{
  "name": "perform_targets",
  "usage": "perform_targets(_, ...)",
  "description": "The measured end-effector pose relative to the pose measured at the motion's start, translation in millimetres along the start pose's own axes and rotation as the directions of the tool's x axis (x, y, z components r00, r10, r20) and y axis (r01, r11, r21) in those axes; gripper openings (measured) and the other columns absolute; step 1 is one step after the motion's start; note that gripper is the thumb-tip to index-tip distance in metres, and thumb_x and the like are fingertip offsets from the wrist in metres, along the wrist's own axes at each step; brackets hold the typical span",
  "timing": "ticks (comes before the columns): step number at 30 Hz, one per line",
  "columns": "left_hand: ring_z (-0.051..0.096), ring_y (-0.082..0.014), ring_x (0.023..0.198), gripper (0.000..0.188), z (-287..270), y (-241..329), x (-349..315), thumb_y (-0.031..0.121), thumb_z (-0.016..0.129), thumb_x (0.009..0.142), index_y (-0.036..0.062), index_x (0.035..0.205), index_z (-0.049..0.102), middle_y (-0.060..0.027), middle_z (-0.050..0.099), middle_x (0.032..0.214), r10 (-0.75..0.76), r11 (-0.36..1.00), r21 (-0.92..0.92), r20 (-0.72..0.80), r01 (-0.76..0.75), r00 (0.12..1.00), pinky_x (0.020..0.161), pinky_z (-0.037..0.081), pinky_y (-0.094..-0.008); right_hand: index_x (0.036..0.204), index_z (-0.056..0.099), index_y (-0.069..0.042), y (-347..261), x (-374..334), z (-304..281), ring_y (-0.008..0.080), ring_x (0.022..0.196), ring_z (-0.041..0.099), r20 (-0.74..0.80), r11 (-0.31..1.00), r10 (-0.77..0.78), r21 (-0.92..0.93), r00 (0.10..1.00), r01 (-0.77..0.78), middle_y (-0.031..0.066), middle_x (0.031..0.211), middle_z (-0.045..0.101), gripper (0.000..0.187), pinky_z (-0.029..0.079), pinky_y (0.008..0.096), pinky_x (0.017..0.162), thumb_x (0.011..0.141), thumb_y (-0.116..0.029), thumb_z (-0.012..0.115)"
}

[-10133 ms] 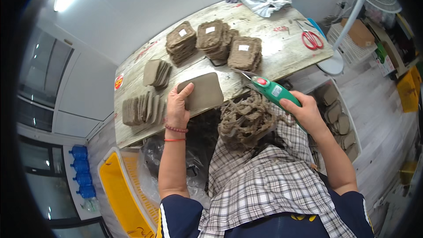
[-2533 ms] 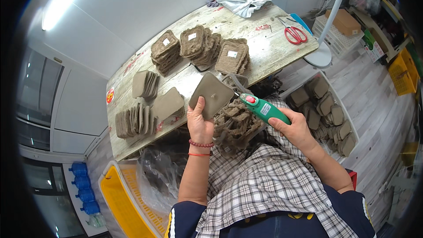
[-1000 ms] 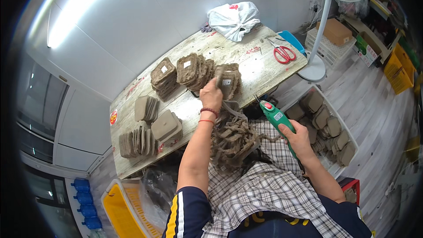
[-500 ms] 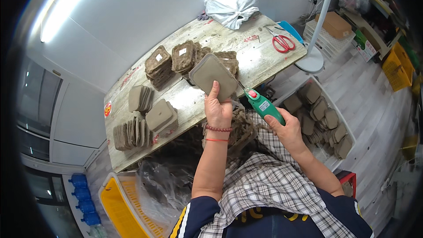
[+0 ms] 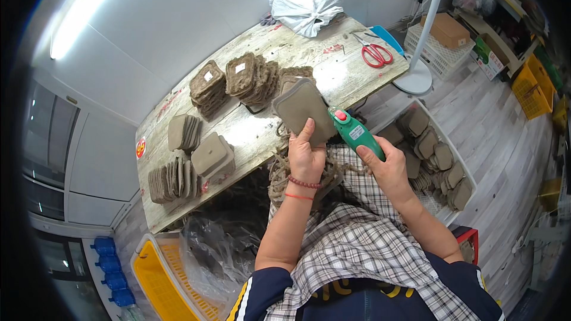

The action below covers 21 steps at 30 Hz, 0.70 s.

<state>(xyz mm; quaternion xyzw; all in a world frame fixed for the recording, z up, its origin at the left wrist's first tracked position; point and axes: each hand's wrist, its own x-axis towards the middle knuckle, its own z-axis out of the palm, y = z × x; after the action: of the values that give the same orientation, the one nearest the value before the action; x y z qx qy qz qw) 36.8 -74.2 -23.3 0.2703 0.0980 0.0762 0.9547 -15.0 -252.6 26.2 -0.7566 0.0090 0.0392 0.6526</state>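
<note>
My left hand [image 5: 307, 159] grips the lower edge of a flat grey-brown pad [image 5: 302, 107] with rounded corners, thumb on its face. My right hand [image 5: 388, 171] is wrapped round a green handheld power tool [image 5: 361, 135] with a red button. The tool's front end sits close against the pad's right edge; its tip is hard to make out. A frayed strip curls by the pad's left side. Below my left hand, shaggy brown trimmings [image 5: 281, 181] lie in my lap, over a checked apron [image 5: 357, 244].
Rough-edged pads [image 5: 208, 88] and smooth-edged pads [image 5: 212, 156] stand stacked on the worn table [image 5: 244, 134]. Red-handled scissors [image 5: 376, 55] and a white plastic bag [image 5: 306, 9] lie farther back. A white crate [image 5: 466, 169] of pads is at right, a yellow basket [image 5: 157, 279] at lower left.
The pad in my left hand has shifted right and slightly down, its edge now closer to the tool's body. My right hand and the tool have moved only a little.
</note>
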Motion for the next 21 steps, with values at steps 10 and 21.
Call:
perform_targets(10, 0.063, -0.0220, 0.105, 0.035, -14.4, 1.0, -16.2, 0.001, 0.060, 0.091, 0.0035, 0.124, 0.053, -0.0086, 0.063, 0.117, -0.115, 0.983, 0.150, 0.060, 0.105, 0.991, 0.090, 0.053, -0.0381, 0.109, 0.065, 0.001, -7.7, 12.6, -16.4, 0.0068, 0.062, 0.053, 0.043, 1.000, 0.015, 0.021, 0.999, -0.016, 0.0012, 0.074, 0.063, 0.046, 0.045, 0.0247, 0.058, 0.086, -0.039, 0.071)
perform_targets(21, 0.067, -0.0153, 0.087, 0.030, -18.3, 71.2, -5.0, -0.007, 0.062, 0.084, -0.0007, 0.113, 0.061, -0.0083, 0.068, 0.102, -0.278, 0.780, 0.603, 0.095, 0.167, 0.956, 0.077, 0.056, -0.0295, 0.112, 0.065, -0.001, 4.4, 9.4, -57.6, 0.0092, 0.071, 0.061, 0.196, 0.986, -0.038, -0.150, 0.980, 0.068, 0.0047, 0.079, 0.067, 0.047, 0.049, 0.0252, 0.067, 0.084, -0.039, 0.073)
